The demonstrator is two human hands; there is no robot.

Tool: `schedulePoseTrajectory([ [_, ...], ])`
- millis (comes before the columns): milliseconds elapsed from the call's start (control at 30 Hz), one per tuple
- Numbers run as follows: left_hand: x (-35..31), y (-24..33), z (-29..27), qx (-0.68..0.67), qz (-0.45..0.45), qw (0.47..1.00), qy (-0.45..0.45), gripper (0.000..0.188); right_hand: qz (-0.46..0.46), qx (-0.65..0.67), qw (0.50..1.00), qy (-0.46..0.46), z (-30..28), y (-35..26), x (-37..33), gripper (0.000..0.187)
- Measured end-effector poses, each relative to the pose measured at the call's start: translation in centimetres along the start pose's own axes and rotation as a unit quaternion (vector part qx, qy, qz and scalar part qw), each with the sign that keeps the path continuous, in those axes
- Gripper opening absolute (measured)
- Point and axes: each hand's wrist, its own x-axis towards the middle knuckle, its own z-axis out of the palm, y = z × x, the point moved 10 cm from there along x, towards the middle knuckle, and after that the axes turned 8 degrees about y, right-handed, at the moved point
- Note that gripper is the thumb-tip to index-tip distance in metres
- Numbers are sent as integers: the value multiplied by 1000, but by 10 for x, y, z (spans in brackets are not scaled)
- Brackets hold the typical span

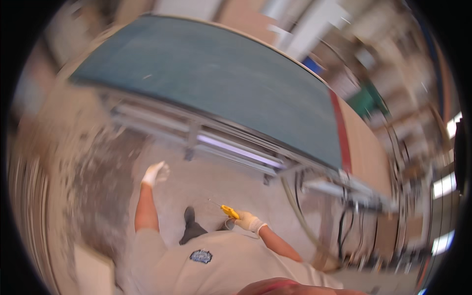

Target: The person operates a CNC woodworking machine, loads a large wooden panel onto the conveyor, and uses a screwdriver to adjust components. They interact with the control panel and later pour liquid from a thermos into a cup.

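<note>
My right hand [250, 222], in a white glove, is closed around a yellow utility knife [229, 212]. Its long thin blade points up and to the left, over the floor in front of my feet. My left hand [156, 173], also gloved in white, hangs out to the left with its fingers loosely apart and nothing visible in them. Both hands are apart from the large table [211, 73], whose green-grey top lies beyond them. Motion blurs the left fingers a little.
The table has a metal frame [194, 132] and a red strip [342, 132] beside a bare wooden section [366, 142] at the right. Hoses [300, 211] hang down near its right end. Blurred boards and boxes stand behind. A pale panel [93, 270] is at the lower left.
</note>
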Motion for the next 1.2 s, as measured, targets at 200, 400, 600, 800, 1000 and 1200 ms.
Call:
schedulePoseTrajectory([
  [200, 65, -22, 159, 60, 28, 993, -101, 24, 192, 79, 974, 90, 18, 54, -92, 37],
  [400, 178, 46, 235, 146, 82, 969, -180, 20, 203, 149, 954, 165, 53, 50, -14, 37],
  [600, 83, 50, 317, 207, 139, 931, -265, 22, 193, 249, 912, 261, 114, 65, -84, 36],
  [800, -67, -32, 398, 194, 117, 911, -344, 34, 193, 265, 872, 363, 153, 87, -216, 40],
  [1000, -159, -80, 526, 407, 262, 771, -413, 37, 225, 281, 836, 414, 220, 77, -366, 28],
  [1200, -279, -204, 666, 519, 305, 556, -573, 35, 308, 322, 758, 477, 289, 84, -444, 29],
])
